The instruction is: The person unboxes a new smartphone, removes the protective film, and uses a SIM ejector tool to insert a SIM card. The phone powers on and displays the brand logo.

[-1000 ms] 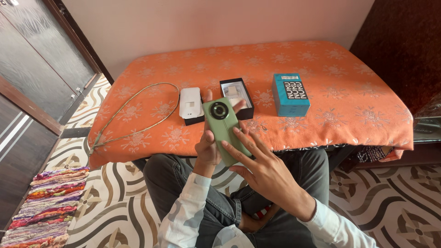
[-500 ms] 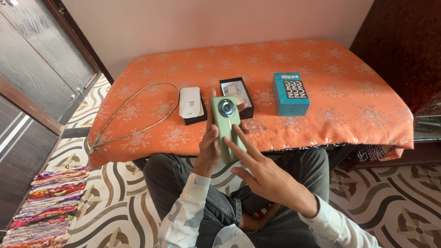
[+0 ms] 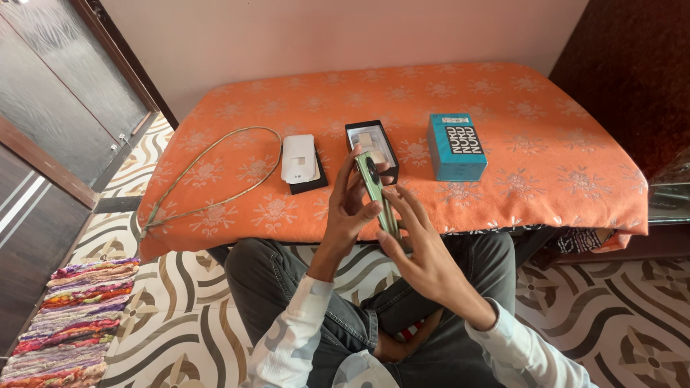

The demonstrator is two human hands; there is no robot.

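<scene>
I hold a green phone with a round black camera ring, turned almost edge-on to me, above my lap at the table's front edge. My left hand grips it from the left side. My right hand holds its lower right edge with fingers spread along it. Behind the phone an open black box lies on the orange patterned cloth. A white insert on a black box lid sits to the left, and a teal box to the right.
A thin green cable loops across the left of the cloth. A striped rag rug lies on the patterned floor at lower left. Dark cupboard doors stand at left. My crossed legs in grey trousers are below.
The phone has been rotated from showing its back flat to me to nearly edge-on. My right hand closed in from a loose touch to holding its lower edge.
</scene>
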